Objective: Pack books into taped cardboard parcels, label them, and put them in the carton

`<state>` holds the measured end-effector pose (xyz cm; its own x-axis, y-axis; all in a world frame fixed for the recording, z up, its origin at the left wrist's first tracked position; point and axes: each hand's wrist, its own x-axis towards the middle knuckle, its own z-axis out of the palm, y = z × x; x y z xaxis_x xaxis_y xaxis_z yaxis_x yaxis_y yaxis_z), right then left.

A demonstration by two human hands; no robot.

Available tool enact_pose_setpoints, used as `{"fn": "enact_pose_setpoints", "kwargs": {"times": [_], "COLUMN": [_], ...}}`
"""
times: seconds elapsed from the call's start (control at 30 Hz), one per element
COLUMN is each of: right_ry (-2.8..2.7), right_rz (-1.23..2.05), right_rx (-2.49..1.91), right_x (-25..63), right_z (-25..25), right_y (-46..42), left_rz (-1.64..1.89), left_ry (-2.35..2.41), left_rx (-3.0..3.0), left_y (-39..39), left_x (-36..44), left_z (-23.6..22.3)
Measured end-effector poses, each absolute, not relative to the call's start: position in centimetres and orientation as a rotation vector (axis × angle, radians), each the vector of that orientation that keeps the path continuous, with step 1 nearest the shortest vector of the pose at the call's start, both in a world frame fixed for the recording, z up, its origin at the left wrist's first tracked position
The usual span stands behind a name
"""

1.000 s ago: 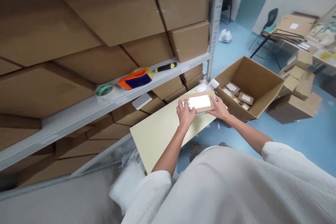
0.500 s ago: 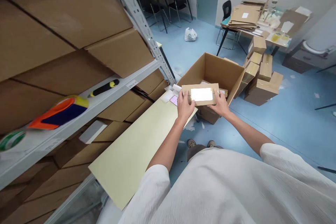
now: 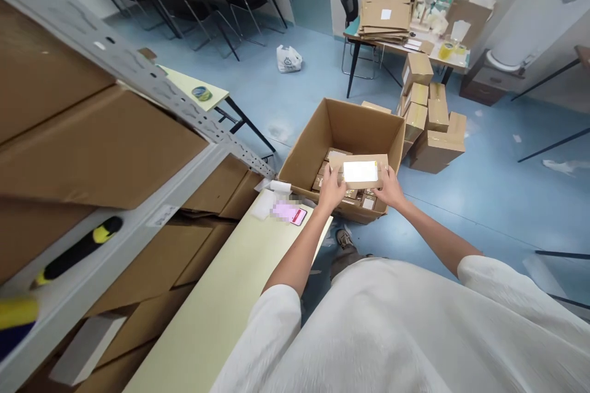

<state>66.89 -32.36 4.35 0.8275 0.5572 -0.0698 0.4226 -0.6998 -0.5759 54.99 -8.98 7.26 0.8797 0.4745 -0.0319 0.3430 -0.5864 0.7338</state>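
A small cardboard box point(image 3: 336, 163) with a bright white label on top is held level between my two hands. My left hand point(image 3: 331, 189) grips its left end, and my right hand point(image 3: 390, 189) grips its right end. Directly below and beyond it stands a large open carton point(image 3: 302, 153). Several smaller boxes with pale labels lie on the carton's bottom, partly hidden by the held box. A phone with a lit pink screen point(image 3: 298, 217) rests on the pale table point(image 3: 230, 282), left of my left hand.
Metal shelving point(image 3: 138, 221) full of cartons rises on the left, with a black and yellow cutter point(image 3: 78, 252) on one shelf. Taped boxes point(image 3: 437, 144) are stacked beyond the large carton. A white plastic bag point(image 3: 289, 59) sits on the floor. Flattened cardboard point(image 3: 385, 15) covers a far table.
My view has shifted forward and toward the large carton, so its contents now show. The held box has come over the carton's near part, still in both hands.
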Motion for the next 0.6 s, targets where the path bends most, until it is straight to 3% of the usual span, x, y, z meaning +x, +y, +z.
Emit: {"fn": "enact_pose_setpoints", "kwargs": {"times": [0.2, 0.6], "right_ry": [-0.544, -0.293], "right_rz": [0.574, 0.767], "right_rx": [-2.295, -2.144], "right_x": [68.0, 70.6], "right_z": [0.0, -6.0], "right_y": [-28.9, -25.4], "left_rz": [-0.041, -0.301], "left_ry": [0.606, 0.764], "left_rx": [2.254, 2.207], "left_y": [-4.3, 0.0], "left_x": [58.3, 62.1], "left_z": [3.6, -2.4]}}
